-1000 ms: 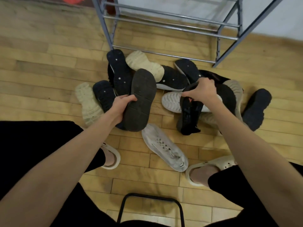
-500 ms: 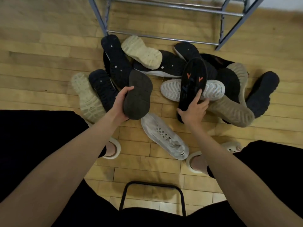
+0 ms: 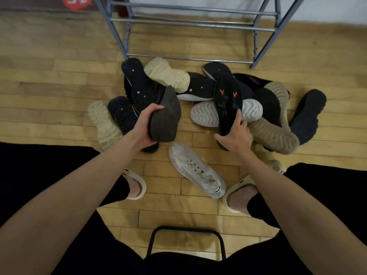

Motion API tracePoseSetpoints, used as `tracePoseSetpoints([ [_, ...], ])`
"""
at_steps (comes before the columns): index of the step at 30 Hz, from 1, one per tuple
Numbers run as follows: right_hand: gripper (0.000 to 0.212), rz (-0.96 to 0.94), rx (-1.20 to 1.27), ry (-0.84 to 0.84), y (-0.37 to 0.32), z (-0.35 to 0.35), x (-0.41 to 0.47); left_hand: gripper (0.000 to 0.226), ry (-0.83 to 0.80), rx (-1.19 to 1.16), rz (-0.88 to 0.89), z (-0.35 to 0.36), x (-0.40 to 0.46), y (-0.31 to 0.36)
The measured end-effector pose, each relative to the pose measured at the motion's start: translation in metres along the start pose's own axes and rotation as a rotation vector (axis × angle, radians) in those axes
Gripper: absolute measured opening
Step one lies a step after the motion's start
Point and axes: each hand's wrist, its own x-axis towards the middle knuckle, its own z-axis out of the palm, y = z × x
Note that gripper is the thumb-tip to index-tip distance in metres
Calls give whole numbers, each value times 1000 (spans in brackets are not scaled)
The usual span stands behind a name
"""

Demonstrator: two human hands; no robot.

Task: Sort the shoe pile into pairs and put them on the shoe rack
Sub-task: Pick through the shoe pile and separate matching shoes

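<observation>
A person's left hand [image 3: 146,126] grips a dark brown shoe [image 3: 165,116], sole up, while the right hand [image 3: 235,135] clasps a black shoe [image 3: 227,102] with orange sole marks, above the shoe pile [image 3: 268,116] on the wooden floor [image 3: 49,86] before a metal shoe rack [image 3: 190,26].
</observation>
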Motion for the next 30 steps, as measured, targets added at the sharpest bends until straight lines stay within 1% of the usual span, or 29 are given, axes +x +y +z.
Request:
tracePoseSetpoints([
  [2,107,-40,28,72,2,-16,1,45,-13,49,24,1,-6,6],
  [5,92,-65,99,167,-7,-47,7,34,-30,141,55,2,-18,18],
  [8,82,-49,175,228,-18,-80,20,33,-61,217,109,10,-28,33],
  [10,78,-36,246,232,-22,-95,28,32,-75,226,120,23,-27,45],
  [12,75,-37,317,225,-24,-105,39,35,-54,256,140,40,-23,56],
  [16,74,-56,334,183,-22,-113,69,46,8,397,211,72,2,76],
  [19,76,-65,268,161,-23,-114,97,34,13,484,198,94,31,90],
  [21,74,-59,253,165,-27,-111,119,32,57,534,205,106,59,97],
  [23,70,-47,281,165,-31,-104,141,26,137,601,287,116,93,101],
  [24,70,-39,298,169,-32,-100,158,23,173,638,361,121,114,104],
  [25,71,-34,314,169,-33,-96,169,25,197,680,442,125,132,106],
  [28,77,-35,343,184,-36,-85,205,50,252,875,658,132,180,111],
  [30,80,-42,371,202,-40,-77,231,60,281,995,741,137,213,116],
])
